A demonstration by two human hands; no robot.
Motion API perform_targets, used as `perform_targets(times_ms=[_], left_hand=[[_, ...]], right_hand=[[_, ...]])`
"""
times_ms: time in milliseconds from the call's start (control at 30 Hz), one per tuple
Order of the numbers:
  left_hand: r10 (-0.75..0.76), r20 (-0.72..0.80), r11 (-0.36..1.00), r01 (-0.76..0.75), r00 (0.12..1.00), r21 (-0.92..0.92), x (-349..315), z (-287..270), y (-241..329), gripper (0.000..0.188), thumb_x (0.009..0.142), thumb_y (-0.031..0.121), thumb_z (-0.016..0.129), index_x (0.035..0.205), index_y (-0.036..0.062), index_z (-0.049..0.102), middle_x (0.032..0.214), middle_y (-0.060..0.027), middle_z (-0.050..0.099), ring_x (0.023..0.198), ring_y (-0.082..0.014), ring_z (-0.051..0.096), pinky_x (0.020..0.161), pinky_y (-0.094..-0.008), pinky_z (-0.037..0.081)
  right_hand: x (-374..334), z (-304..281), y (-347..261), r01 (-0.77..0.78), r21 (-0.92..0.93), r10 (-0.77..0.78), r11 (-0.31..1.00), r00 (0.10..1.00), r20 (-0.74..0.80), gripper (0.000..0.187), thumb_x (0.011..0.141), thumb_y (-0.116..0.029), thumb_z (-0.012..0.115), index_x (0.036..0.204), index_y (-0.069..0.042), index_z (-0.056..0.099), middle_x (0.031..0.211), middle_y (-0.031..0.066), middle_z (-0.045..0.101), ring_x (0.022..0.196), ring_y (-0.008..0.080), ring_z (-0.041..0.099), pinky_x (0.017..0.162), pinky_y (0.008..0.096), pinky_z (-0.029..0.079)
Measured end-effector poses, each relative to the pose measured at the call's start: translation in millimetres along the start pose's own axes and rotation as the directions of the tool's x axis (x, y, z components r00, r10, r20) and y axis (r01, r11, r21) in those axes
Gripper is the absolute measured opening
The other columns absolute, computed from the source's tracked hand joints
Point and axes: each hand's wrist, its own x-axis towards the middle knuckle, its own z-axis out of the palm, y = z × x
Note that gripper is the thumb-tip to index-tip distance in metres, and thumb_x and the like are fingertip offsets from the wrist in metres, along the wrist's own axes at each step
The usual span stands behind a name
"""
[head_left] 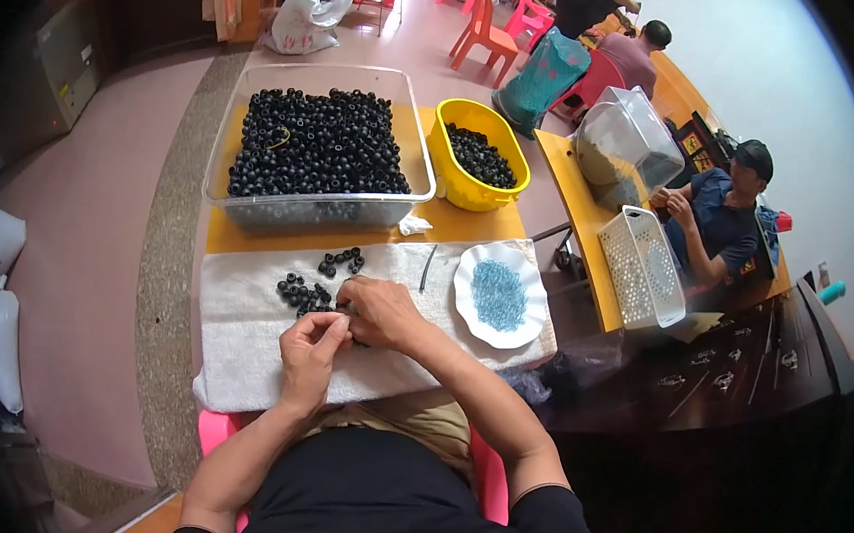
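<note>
My left hand [312, 353] is closed in a pinch over the white towel [243, 353], thumb against fingertips; whatever it holds is too small to make out. Close beside it, my right hand [382, 313] curls downward with its fingers bent, and what lies under them is hidden. Just beyond both hands is a loose group of small black bead-like pieces with holes [297, 290]. A thin dark stick or tube [428, 269] lies on the towel to the right. Farther right, a white scalloped plate [464, 299] holds many tiny clear-blue pieces.
A large clear bin [312, 209] full of black pieces stands at the back of the table, beside a yellow tub [477, 193] of the same. To the right, a person [713, 217] sits at another table with a white perforated basket [645, 267] and a clear bin [629, 137].
</note>
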Motion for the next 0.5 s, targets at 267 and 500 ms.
perform_targets(times_ms=[267, 500], left_hand=[[-0.017, -0.011, 1.000, 0.017, 1.000, -0.018, -0.1, -0.8, 1.5, 0.011, 0.093, 0.011, 0.067, 0.099, 0.0018, 0.066, 0.086, -0.0023, 0.067, 0.076, -0.0081, 0.062, 0.072, -0.0231, 0.051], [0.037, 0.001, 0.999, -0.037, 0.999, -0.033, 2.5, -0.2, 0.1, 0.016, 0.096, 0.013, 0.064, 0.107, 0.0021, 0.062, 0.094, -0.0034, 0.066, 0.079, -0.0089, 0.063, 0.074, -0.0245, 0.054]], right_hand=[[-14.1, -0.5, 6.1, 0.052, 0.203, -0.006, 0.978, 0.975, -0.220, 0.019, 0.078, -0.018, 0.069, 0.093, -0.008, 0.064, 0.085, 0.0109, 0.064, 0.068, 0.0267, 0.065, 0.062, 0.0377, 0.051], [-28.6, -15.1, -12.5, 0.124, 0.422, 0.006, 0.898, 0.956, -0.294, 0.015, 0.080, -0.010, 0.070, 0.093, -0.005, 0.063, 0.084, 0.0105, 0.062, 0.059, 0.0187, 0.061, 0.053, 0.0304, 0.047]])
